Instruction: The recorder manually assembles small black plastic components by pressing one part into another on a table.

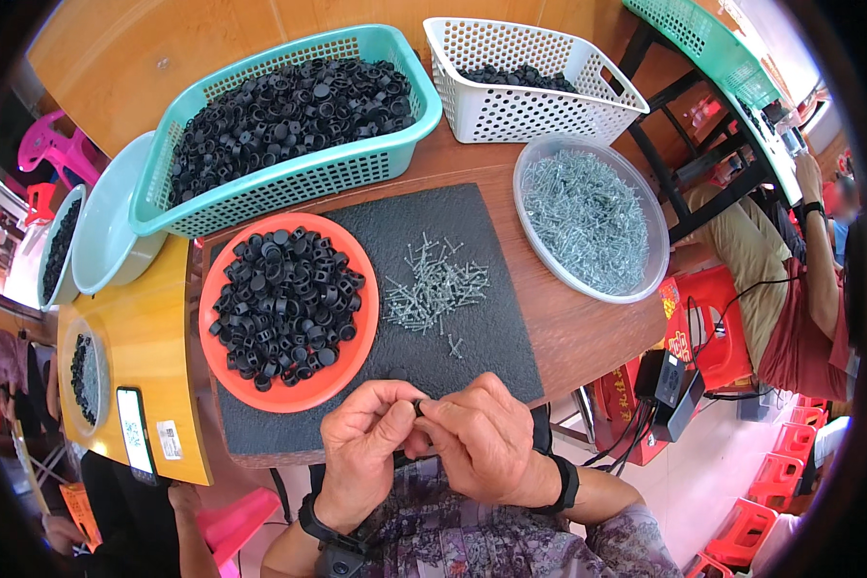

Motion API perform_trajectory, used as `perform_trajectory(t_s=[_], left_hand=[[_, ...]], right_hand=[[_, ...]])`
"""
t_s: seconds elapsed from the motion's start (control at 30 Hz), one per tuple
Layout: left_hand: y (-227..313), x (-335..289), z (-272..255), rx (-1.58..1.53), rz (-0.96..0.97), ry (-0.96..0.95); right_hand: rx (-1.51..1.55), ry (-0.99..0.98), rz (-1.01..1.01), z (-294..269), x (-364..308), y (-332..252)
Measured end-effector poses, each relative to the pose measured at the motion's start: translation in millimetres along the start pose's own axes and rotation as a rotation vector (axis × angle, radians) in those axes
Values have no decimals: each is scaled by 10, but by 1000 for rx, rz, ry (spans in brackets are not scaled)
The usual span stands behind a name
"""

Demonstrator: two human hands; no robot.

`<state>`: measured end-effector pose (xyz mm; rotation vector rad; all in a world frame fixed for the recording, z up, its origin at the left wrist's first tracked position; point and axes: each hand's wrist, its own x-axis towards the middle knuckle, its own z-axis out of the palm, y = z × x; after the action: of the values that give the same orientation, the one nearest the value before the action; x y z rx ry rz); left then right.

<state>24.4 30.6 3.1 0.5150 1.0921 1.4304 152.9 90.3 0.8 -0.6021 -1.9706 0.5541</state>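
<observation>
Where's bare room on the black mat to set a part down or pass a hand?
Free: the mat strip right of the nail pile, and its near edge left of the left hand. Also bare wood between mat and clear nail dish. Crowded: the orange plate covers the left side; the teal basket borders the far edge.

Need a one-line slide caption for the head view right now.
Both hands, left hand and right hand, pinch a small black part over a dark mat, beside an orange plate of black caps and loose screws.
</observation>
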Motion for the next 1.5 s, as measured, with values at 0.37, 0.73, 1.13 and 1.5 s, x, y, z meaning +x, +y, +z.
perform_trajectory(t_s=[0.37,0.73,1.13,1.5], left_hand=[[-6,-13,-31,-111,-32,5],[-27,-10,-60,13,12,43],[1,-1,-105,27,9,29],[28,44,-152,-99,47,-56]], right_hand=[[-23,-18,-17,43,-108,-47],[-288,-130,187,-222,88,361],[-208,-142,186,-101,93,411],[311,-335,407,-251,305,30]])
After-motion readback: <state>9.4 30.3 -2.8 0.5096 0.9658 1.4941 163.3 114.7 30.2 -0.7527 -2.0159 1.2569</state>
